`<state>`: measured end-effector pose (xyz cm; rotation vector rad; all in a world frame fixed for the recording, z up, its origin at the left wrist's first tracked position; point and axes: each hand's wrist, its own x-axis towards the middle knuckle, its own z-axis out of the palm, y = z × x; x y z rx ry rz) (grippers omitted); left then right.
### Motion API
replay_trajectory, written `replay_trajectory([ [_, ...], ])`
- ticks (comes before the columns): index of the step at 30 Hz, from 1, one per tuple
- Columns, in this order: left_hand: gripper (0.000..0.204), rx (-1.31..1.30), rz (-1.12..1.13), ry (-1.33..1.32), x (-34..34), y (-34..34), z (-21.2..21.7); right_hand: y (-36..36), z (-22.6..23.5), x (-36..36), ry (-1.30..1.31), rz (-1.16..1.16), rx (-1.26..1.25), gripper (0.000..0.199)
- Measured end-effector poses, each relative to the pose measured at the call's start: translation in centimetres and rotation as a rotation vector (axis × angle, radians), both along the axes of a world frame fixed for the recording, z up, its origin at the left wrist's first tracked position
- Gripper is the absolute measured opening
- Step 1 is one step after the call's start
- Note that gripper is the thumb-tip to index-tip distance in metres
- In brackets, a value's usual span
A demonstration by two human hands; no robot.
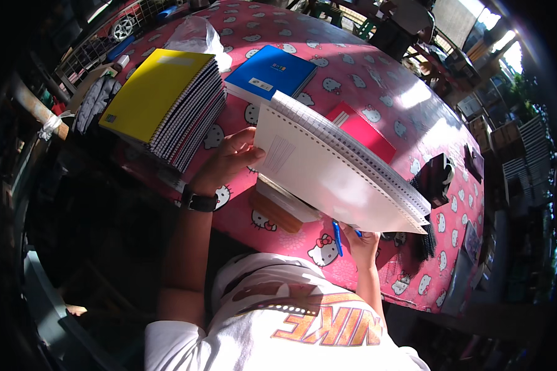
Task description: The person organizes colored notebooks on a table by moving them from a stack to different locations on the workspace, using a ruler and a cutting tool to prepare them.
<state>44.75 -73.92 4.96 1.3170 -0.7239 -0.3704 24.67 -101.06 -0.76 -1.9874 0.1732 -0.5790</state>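
White punched sheets (334,170), a loose stack with holes along one long edge, were held tilted above the pink patterned tablecloth (377,93); the right hand (360,242) gripped the near corner from below, fingers curled around it with a blue pen (337,238) tucked alongside; the left hand (229,159), a dark watch on its wrist, pinched the left short edge, thumb on top; the stack's long axis ran from upper left down to lower right, punched edge facing away; under it lay a brown-edged block (277,210); a red notebook (365,133) showed just beyond; farther off sat a blue notebook (271,71) and, near the table's left edge, a pile of spiral notebooks (167,102) topped in yellow; bare cloth lay open on the far right.
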Motion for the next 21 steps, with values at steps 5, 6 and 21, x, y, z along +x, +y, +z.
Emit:
replay_trajectory([
  [5, 0.029, -0.022, -0.033, -0.011, 0.4, 0.5, -0.1, 0.4, 0.6, -0.2, 0.036, 0.008, -0.057, 0.014],
  [6, 0.029, -0.015, -0.027, -0.016, 0.7, 0.5, -0.2, 0.5, 0.7, -0.1, 0.037, 0.014, -0.055, 0.014],
  [21, 0.022, -0.092, -0.018, -0.103, -0.2, -0.5, 0.3, 0.9, -0.1, -0.7, -0.041, 0.007, 0.133, 0.018],
])
